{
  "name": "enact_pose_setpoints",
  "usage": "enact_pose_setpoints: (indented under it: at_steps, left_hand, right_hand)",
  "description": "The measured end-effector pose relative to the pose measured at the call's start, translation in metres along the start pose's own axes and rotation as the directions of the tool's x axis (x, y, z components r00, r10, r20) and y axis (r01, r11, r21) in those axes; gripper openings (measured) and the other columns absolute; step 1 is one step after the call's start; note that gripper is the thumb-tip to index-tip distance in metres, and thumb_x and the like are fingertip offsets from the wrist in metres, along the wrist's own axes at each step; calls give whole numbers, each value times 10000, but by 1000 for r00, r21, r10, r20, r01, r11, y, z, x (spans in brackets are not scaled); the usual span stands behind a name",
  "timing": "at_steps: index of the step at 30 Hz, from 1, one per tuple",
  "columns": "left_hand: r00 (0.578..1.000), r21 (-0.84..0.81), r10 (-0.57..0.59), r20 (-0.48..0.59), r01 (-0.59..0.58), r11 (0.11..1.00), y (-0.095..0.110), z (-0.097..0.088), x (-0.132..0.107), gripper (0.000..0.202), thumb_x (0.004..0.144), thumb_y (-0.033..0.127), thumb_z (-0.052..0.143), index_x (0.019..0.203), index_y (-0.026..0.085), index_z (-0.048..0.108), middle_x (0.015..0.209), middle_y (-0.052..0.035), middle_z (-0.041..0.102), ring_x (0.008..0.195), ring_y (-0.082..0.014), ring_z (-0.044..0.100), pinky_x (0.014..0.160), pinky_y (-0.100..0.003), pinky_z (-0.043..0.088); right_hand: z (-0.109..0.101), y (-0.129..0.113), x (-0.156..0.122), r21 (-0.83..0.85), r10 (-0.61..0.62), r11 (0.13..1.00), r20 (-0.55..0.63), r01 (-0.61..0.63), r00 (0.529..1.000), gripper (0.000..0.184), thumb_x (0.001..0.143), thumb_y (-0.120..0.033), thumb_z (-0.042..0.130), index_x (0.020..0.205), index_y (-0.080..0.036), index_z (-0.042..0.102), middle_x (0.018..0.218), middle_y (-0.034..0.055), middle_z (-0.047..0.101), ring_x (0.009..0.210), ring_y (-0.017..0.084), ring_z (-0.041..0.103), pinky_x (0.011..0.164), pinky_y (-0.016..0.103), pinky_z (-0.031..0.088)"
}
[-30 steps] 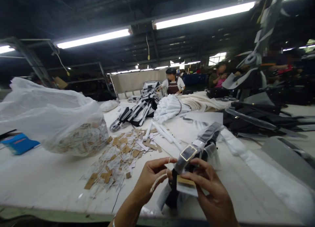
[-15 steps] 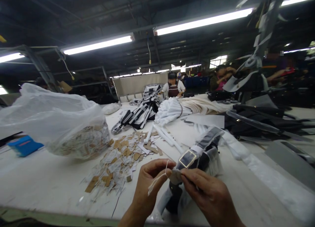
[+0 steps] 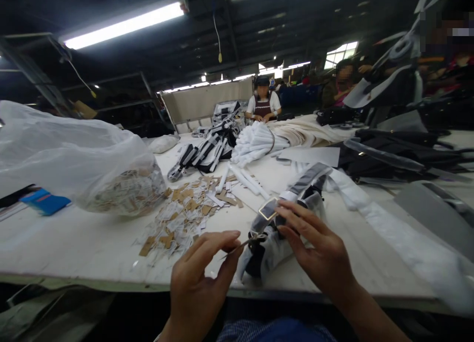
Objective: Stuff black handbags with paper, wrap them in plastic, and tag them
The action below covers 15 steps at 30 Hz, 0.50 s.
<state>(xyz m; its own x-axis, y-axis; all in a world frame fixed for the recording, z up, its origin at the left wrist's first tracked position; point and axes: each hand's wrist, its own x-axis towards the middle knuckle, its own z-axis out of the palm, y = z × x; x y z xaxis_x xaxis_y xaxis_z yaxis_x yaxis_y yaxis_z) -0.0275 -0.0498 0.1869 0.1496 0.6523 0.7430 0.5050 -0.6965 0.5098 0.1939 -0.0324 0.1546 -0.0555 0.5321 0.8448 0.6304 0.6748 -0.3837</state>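
Observation:
My left hand pinches a thin hang tag, seen nearly edge-on, between thumb and fingertips. Its far end meets a plastic-wrapped dark strap with a gold-framed rectangular buckle. My right hand is at the strap's right side, fingers stretched out and thumb apart. Its fingertips reach the buckle's right edge; whether they press on it I cannot tell. The strap lies bent on the white table, clear film around it. To the left spreads a loose pile of brown and white tags.
A clear plastic bag of tags stands at the left, beside a blue packet. Wrapped straps and a bundle of white rolls lie further back. White padding runs along the right. A co-worker sits across the table.
The view has tilted down. My hands have moved apart; my right hand has let go of the tag and shifted up to the buckle. The white string no longer hangs by my left hand.

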Motion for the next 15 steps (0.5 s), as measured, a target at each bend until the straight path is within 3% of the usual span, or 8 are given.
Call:
enact_pose_setpoints:
  at_steps: [2,4,6,7,9,10,11,15]
  left_hand:
    - [998,29,36,-51,-35,999,8,-10,-6,305,820,36,692,1065,216,668,889,15,706,815,-92,681,790,-185,561]
    - [987,78,147,-64,-142,987,18,-18,-13,297,802,2,690,1034,187,674,865,5,711,787,-93,685,750,-181,573]
    - [957,95,288,46,-291,952,26,-18,-21,233,840,29,663,1024,172,680,826,-2,732,762,-102,700,723,-187,595]
    - [920,77,363,150,-377,923,28,-14,-26,190,873,61,644,1022,172,683,819,-2,748,762,-107,711,730,-192,605]
    - [800,13,483,356,-521,853,25,0,-41,134,916,111,615,1006,174,692,811,6,770,750,-108,725,755,-186,610]
    - [736,-15,524,428,-574,818,19,9,-49,130,915,109,617,996,173,697,813,9,776,738,-106,727,761,-178,608]
    - [717,-9,540,441,-598,801,11,19,-59,131,903,89,622,973,166,703,795,1,773,714,-109,726,760,-176,606]
    - [811,67,423,404,-487,871,-32,46,-89,225,913,74,569,1097,148,674,856,-81,764,814,-172,735,758,-275,624]
  right_hand:
    - [1,6,-1,-20,22,1000,39,-22,999,434,911,-96,607,1329,-217,595,1372,92,588,1179,203,628,1043,315,512]
    - [4,11,-1,-8,36,999,86,-35,996,452,927,-116,591,1366,-222,565,1440,96,526,1211,211,607,1062,332,498]
    - [6,15,1,21,38,999,106,-41,994,414,937,-130,581,1337,-234,591,1417,80,549,1214,206,605,1068,329,493]
    - [7,17,2,34,41,998,102,-44,994,383,937,-133,581,1304,-239,617,1388,70,575,1216,204,603,1071,328,489]
    - [8,19,5,53,51,997,71,-55,996,330,936,-134,584,1241,-240,657,1329,58,619,1199,198,611,1069,322,490]
    - [9,19,6,64,56,996,62,-60,997,312,937,-133,583,1217,-240,669,1306,55,633,1182,193,620,1063,318,495]
    - [9,18,7,78,58,995,57,-62,997,296,939,-133,581,1198,-240,678,1285,52,646,1166,189,628,1057,317,500]
    - [10,17,9,122,80,989,80,-89,994,271,949,-154,575,1180,-246,684,1259,46,660,1148,191,636,1046,343,510]
